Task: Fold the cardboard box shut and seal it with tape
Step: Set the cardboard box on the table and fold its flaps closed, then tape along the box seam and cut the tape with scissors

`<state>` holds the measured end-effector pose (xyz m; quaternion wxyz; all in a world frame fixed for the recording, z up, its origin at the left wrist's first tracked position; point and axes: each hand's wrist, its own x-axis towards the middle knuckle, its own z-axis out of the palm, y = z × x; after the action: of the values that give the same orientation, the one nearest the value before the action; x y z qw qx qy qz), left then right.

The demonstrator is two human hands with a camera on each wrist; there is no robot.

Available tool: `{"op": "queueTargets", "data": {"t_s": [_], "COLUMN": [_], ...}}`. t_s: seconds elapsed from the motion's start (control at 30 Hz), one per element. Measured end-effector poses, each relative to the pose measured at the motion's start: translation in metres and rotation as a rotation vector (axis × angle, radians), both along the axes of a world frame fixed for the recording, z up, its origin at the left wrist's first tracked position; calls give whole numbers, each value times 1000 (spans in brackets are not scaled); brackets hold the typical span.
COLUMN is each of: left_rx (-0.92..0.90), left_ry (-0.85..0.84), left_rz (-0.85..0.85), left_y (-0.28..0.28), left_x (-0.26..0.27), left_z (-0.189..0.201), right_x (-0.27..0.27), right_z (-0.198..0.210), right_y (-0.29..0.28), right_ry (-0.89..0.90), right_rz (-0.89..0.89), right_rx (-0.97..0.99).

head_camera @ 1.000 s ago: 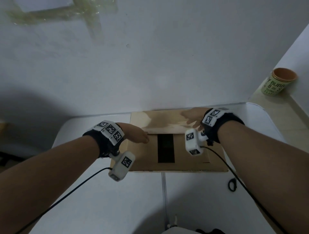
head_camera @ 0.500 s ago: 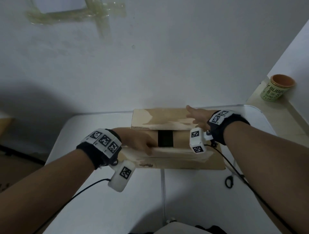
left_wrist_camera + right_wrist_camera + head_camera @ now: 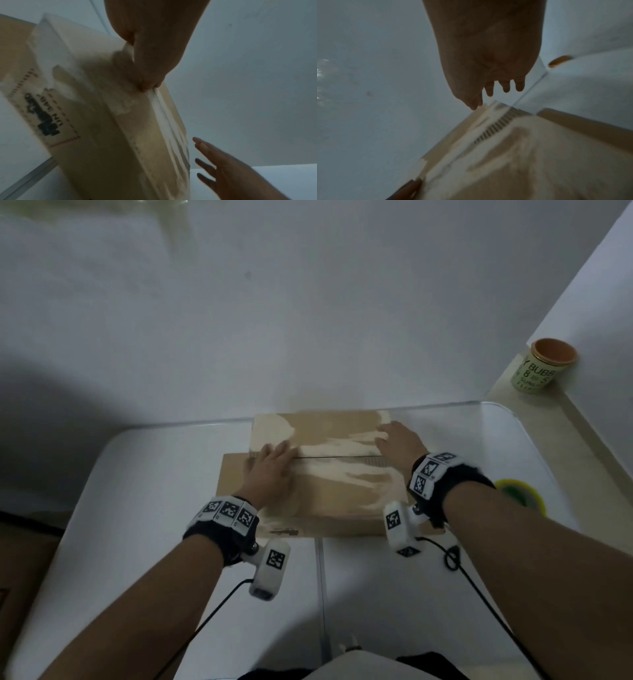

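Observation:
A brown cardboard box (image 3: 329, 494) with pale torn patches lies on the white table (image 3: 164, 474). Its two long top flaps lie down and meet at a seam across the middle. My left hand (image 3: 270, 470) rests flat on the near flap at the left end, fingertips at the seam (image 3: 150, 83). At the right end my right hand (image 3: 395, 440) lies flat with straight fingers on the far flap (image 3: 496, 86). A yellow-green tape roll (image 3: 520, 494) sits on the table just right of my right wrist.
A green paper cup (image 3: 544, 364) with an orange inside stands on a beige ledge at the far right. A white wall runs close behind the box. Black wrist-camera cables (image 3: 452, 556) trail over the table toward me.
My left hand has lifted the near flap and folded it down over the dark opening. The flaps now meet. My right hand has stayed on the far flap.

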<state>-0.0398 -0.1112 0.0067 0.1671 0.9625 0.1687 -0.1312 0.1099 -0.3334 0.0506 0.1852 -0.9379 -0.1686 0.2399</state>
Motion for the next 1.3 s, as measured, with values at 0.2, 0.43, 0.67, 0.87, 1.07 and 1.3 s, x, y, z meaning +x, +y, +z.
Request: {"op": "queueTargets", "data": {"t_s": [0.2,0.43,0.67,0.87,1.07,1.3], "left_rx": [-61,-14,-68,-307,-421,-382], "left_ry": [-120,-285,-311,-258,-318,-332], "left_rz": [108,146,24,-173,-31,11], "left_y": [2,0,-21,-70,-76,-78], "left_x": [-14,-16,15,77,81,84], "left_z": [-23,-36,-34,-22,-27,-27], "right_x": [-15,-23,-21,-18,-2,11], "right_z": [-40,-64,-74,-66,-96,-123], "right_y": [-8,-8,-12,-18,-84,-168], "right_ry": [-35,-116,-137,-105,-122,-12], "right_rz": [-120,-182,-192,-185,-748,-773], "right_rx": [19,245,296,315,456,-120]}}
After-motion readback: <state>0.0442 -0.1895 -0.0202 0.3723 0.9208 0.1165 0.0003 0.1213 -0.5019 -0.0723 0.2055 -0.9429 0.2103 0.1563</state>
